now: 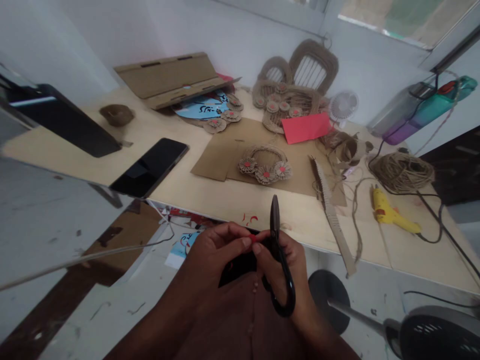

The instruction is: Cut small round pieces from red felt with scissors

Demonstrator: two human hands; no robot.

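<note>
Close to the table's front edge, my left hand (215, 252) pinches a small red paper piece (252, 239) between thumb and fingertips. My right hand (272, 267) meets it there, its thumb and fingertip at the right side of the same piece. Black-handled scissors (275, 220) hang in my right hand, blades pointing up and away from me. Thin red paper scraps (254, 218) lie on the table just beyond my fingers. Farther back, a twine ring with pleated paper flowers (265, 174) and red centres rests on a brown cardboard sheet (213, 162).
A phone (152, 167) lies left on the table (180, 192). To the right are a corrugated strip (332, 215) overhanging the edge, a yellow glue gun (393, 215) with its cord and a twine ball (405, 172). Red paper (305, 128) leans against twine-wrapped frames (315, 65).
</note>
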